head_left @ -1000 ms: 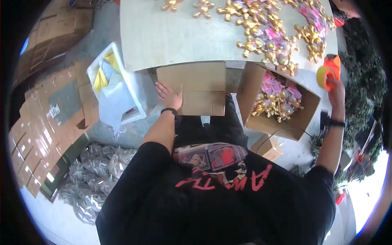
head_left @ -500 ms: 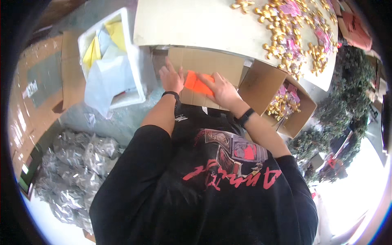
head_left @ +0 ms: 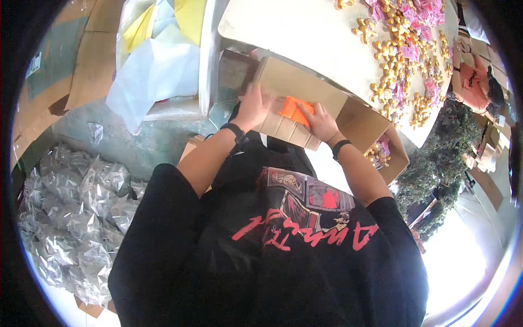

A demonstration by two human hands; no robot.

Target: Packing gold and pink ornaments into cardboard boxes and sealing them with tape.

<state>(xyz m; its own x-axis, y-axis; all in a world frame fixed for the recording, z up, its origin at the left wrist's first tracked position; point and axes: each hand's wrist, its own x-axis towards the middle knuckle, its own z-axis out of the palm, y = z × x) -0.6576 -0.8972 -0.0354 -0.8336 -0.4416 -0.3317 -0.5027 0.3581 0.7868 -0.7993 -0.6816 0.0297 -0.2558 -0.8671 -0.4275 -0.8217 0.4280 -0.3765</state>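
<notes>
Head view: left hand (head_left: pixel 253 106) flat on cardboard box (head_left: pixel 294 90), right hand (head_left: pixel 321 122) pressing orange tool (head_left: pixel 294 110), gold ornaments (head_left: pixel 400 60) beyond.

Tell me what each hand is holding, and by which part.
The right hand presses an orange tool, gripped at its near end, onto the closed cardboard box. The left hand lies flat on the box's left end, steadying rather than gripping it.

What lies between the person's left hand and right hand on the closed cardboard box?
In the head view, only bare box top separates the left hand from the orange piece that the right hand presses onto the cardboard box.
</notes>
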